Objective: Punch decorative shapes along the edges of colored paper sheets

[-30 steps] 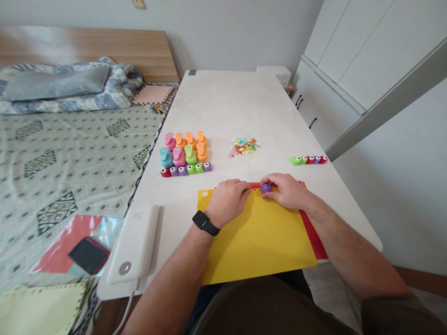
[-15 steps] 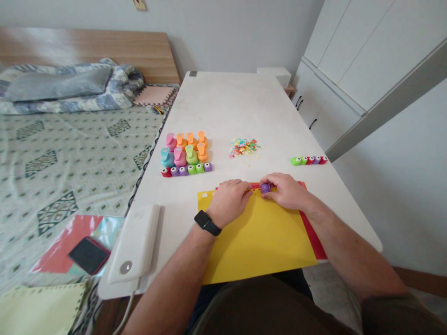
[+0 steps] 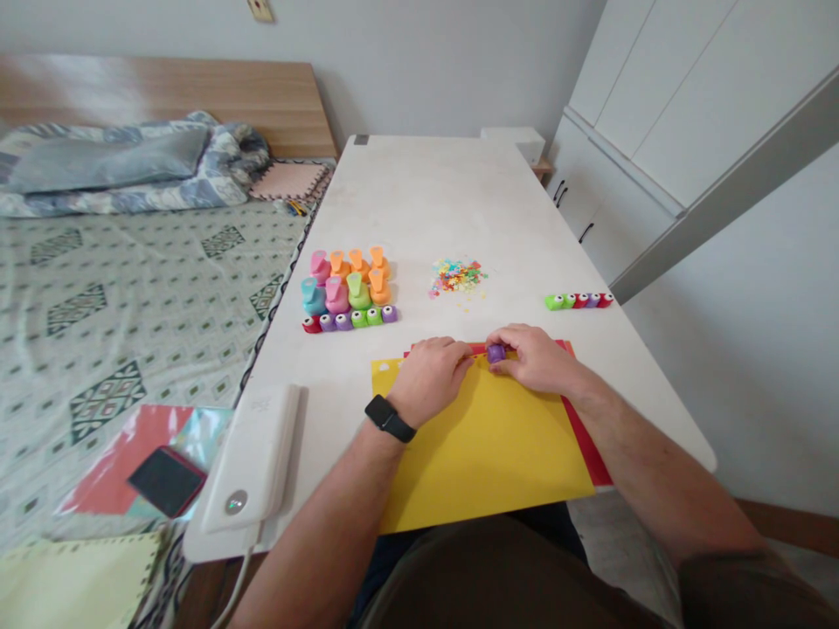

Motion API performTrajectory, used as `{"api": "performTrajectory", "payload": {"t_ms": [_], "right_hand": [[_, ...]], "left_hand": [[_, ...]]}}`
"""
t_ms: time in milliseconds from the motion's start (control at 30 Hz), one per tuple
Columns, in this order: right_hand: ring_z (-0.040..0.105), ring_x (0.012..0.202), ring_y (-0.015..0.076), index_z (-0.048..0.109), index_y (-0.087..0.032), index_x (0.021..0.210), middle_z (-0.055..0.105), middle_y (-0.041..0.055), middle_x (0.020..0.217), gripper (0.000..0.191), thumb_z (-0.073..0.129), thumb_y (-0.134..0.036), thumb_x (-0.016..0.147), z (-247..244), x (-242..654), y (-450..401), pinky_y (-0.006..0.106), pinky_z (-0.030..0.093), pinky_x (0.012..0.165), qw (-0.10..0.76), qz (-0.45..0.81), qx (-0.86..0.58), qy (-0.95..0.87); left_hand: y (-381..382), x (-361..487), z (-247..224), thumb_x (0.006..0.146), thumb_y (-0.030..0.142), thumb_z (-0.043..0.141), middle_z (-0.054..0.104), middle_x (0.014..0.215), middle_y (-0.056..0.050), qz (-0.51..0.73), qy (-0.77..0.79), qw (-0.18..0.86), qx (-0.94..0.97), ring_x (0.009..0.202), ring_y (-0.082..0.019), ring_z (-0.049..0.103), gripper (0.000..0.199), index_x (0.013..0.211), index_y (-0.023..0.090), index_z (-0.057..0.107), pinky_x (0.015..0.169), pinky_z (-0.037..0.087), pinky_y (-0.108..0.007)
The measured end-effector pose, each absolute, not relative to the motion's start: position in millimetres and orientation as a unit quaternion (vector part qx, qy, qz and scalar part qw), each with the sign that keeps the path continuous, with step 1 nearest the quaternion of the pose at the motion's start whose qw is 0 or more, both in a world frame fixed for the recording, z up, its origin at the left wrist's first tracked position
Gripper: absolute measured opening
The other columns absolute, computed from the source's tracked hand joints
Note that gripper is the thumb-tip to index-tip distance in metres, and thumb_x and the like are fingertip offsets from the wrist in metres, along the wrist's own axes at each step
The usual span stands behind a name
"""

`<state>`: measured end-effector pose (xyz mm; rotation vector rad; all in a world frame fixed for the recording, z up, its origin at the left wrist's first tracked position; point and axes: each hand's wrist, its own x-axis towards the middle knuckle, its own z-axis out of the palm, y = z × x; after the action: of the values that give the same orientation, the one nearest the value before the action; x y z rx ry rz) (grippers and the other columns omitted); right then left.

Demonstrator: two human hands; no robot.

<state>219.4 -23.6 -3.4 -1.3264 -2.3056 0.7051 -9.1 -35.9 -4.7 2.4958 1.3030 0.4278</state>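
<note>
A sheet of yellow paper [image 3: 491, 445] lies over red paper [image 3: 593, 454] at the near edge of the table, with cut-out holes near its top left corner. My left hand [image 3: 436, 371], a black watch [image 3: 389, 418] on its wrist, is closed on the sheet's far edge. My right hand [image 3: 534, 358] grips a small purple craft punch [image 3: 496, 353] between thumb and fingers, at that same far edge. Beyond the hands sits a pile of colourful paper confetti [image 3: 459, 275].
Large craft punches [image 3: 336, 295] and a row of small punches [image 3: 359, 319] stand left. More small punches [image 3: 580, 301] line up right. A white corded device [image 3: 253, 454] lies at the near left, beside a phone [image 3: 167, 480] on the bed [image 3: 183, 306].
Almost nothing differs; the camera view has shifted very slightly. Both hands keep their places at the yellow paper's far edge, the purple punch still in the right.
</note>
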Motion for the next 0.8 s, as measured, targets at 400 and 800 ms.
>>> {"api": "performTrajectory", "payload": {"t_ms": [400, 800], "right_hand": [[0.061, 0.094, 0.0238, 0.066, -0.022, 0.104, 0.071, 0.0053, 0.098, 0.026, 0.077, -0.024, 0.081, -3.3, 218.4, -25.9, 0.038, 0.044, 0.087, 0.198, 0.222, -0.458, -0.838], [0.064, 0.096, 0.023, 0.065, -0.023, 0.118, 0.072, 0.0068, 0.108, 0.031, 0.066, -0.038, 0.09, -7.0, 230.3, -18.4, 0.038, 0.05, 0.09, 0.341, 0.328, -0.528, -0.705]], "left_hand": [[-33.6, -9.7, -6.0, 0.102, 0.03, 0.047, 0.07, 0.091, -0.008, 0.139, 0.46, 0.151, 0.864, 0.088, -0.021, 0.066, 0.027, 0.102, 0.02, 0.072, 0.084, 0.049, -0.034], [-33.2, -11.6, -3.9, 0.101, 0.028, 0.047, 0.071, 0.094, -0.008, 0.137, 0.466, 0.166, 0.858, 0.089, -0.021, 0.066, 0.025, 0.099, 0.02, 0.071, 0.085, 0.05, -0.034]]}}
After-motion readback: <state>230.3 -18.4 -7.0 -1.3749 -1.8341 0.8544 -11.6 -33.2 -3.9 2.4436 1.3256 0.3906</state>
